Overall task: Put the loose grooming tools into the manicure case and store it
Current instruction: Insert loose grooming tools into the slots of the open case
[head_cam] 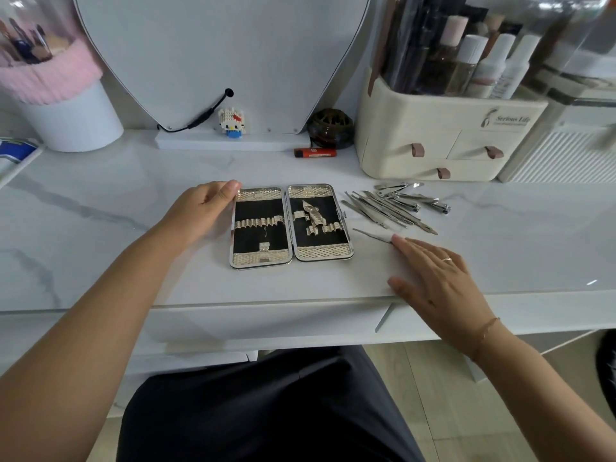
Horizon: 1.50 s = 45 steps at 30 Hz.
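L hand point(203, 213) holds open case point(260, 259) edge — R hand point(440, 278) touches tool point(370, 234).

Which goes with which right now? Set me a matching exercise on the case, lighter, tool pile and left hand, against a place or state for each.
Things:
1. case
2. lighter
3. tool pile
4. left hand

Places or states:
A. beside the dark jar
B. just right of the case
C. lying open
D. gripping the case's left edge

Pairs: 1-C, 2-A, 3-B, 4-D
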### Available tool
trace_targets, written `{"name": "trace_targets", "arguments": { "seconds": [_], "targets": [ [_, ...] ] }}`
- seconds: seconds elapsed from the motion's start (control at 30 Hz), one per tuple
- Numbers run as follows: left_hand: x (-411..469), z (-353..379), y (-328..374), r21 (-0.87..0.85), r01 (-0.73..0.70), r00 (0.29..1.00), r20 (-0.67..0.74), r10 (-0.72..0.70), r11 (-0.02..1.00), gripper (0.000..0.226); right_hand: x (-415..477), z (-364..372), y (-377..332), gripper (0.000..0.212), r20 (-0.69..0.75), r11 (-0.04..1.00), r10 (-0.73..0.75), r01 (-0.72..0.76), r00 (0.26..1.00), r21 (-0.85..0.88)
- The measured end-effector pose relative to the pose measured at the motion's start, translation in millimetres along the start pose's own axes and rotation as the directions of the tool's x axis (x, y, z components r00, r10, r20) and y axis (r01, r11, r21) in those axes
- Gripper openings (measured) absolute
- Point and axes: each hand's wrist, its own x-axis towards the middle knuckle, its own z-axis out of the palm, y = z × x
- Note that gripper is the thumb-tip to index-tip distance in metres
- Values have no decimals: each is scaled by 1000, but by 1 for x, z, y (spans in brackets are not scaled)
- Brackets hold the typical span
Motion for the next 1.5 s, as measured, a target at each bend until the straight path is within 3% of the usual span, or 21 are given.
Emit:
{"name": "trace_targets", "arguments": {
  "seconds": [0.17, 0.3, 0.53, 0.9, 1.0, 1.1, 1.23, 1.33, 1.43, 1.5],
  "targets": [
    [0, 1, 2, 20, 10, 1000, -10, -10, 1000, 48, -24, 7, -12, 57, -155, 989, -5, 28, 988, 146],
    [-1, 2, 3, 23, 2, 1000, -10, -2, 1000, 52, -25, 6, -9, 66, -177, 971, 40, 3, 983, 239],
    [-1, 1, 3, 24, 11, 1000, -15, -10, 1000, 50, -20, 5, -1, 43, -165, 986, -29, 55, 986, 155],
    [-3, 1, 4, 17, 5, 1000, -13, -5, 1000, 49, -28, 17, -8, 17, -411, 974, -72, 152, 909, 167],
    [-2, 1, 5, 18, 7, 1000, -12, -7, 1000, 50, -31, 16, -12, 16, -435, 979, -43, 125, 900, 162],
    [-3, 1, 7, 18, 27, 1000, -6, -26, 999, 49, -31, 11, -21, 9, -396, 967, 98, 7, 913, 255],
    [-3, 3, 11, 50, -32, 998, -46, 34, 998, 37, -17, -2, -39, 14, -258, 823, 357, -172, 898, 542],
    [-11, 7, 35, 103, -200, 963, -164, 215, 974, 31, 7, -14, -59, 13, -131, 586, 474, -202, 871, 784],
    [-33, 19, 83, -145, -179, 983, 13, 183, 973, 42, 36, -18, -82, 10, 12, 293, 444, -158, 896, 943],
    [-44, 31, 101, -287, -97, 981, 133, 140, 953, 44, 53, -17, -95, 9, 88, 175, 372, -163, 924, 971]
  ]
}}
